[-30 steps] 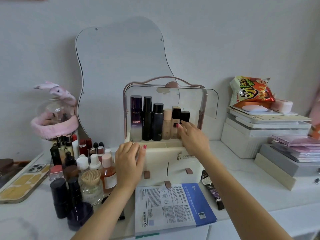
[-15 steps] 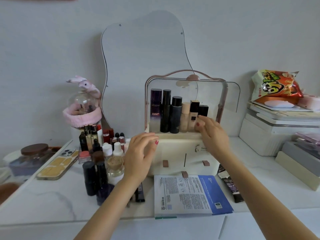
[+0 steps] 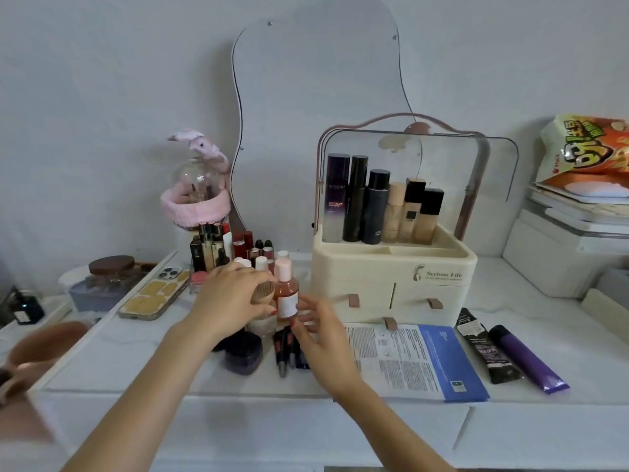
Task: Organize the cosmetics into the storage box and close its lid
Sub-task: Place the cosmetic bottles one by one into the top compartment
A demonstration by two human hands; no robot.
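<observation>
The wooden-capped bottle is grasped by the curled left hand, likely for lifting out of the crowd; the right hand, fingers released, hovers just beside the pink-capped bottle. The storage box stands open — 6 bottles inside — well right of both.

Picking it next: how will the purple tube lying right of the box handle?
The purple tube lies flat and looks round, so it may roll if nudged sideways. Its flattened end suggests a soft, squeezable body. Likely light.
</observation>
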